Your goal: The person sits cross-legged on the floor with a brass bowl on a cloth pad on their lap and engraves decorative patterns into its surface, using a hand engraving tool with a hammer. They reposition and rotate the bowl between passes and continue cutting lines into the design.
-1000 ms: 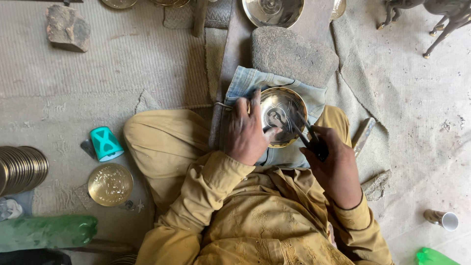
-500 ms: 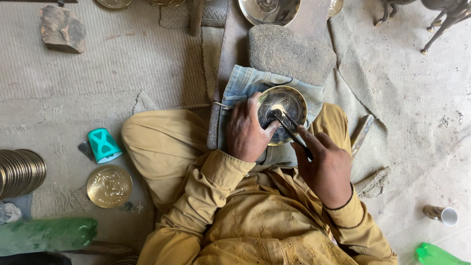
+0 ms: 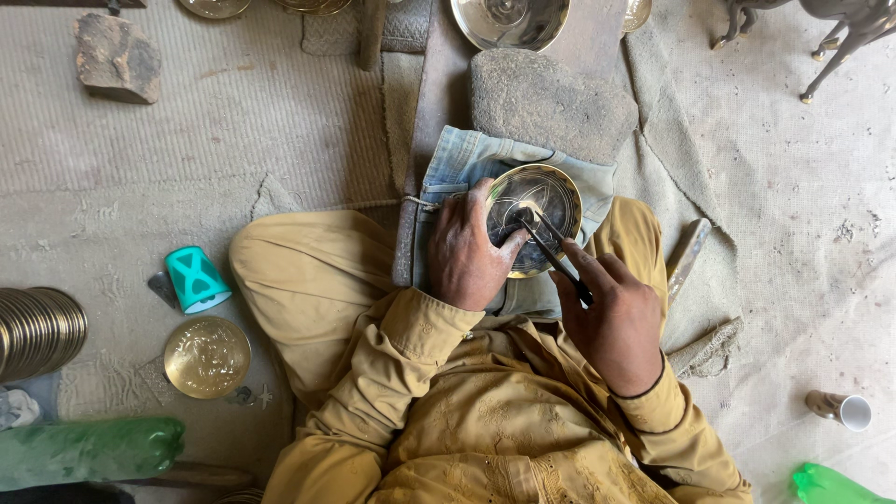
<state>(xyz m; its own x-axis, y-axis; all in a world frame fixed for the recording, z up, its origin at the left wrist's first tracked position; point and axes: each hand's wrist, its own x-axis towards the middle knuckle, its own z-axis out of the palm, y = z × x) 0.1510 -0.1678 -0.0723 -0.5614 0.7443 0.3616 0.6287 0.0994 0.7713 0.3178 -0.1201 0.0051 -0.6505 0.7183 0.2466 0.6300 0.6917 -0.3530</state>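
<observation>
The brass bowl sits on a folded piece of blue denim laid over the person's lap, just in front of a large flat grey stone. The person sits cross-legged on the floor, which is covered with worn beige matting, and wears mustard-yellow clothing.

The left hand is curled around the near left rim of the bowl, thumb tip inside the rim, steadying it. The right hand is closed on a thin dark metal tool whose tip rests on the bowl's inner surface.

To the person's left, a stack of brass discs stands at the frame's edge. Near it, a patterned round brass plate lies flat on the floor, and a small teal plastic cup lies tipped over just above it. A green plastic bottle lies in the lower left corner. A rough brown rock sits in the upper left. A shiny metal bowl rests beyond the grey stone. At lower right, a small white-rimmed cup lies on its side.
</observation>
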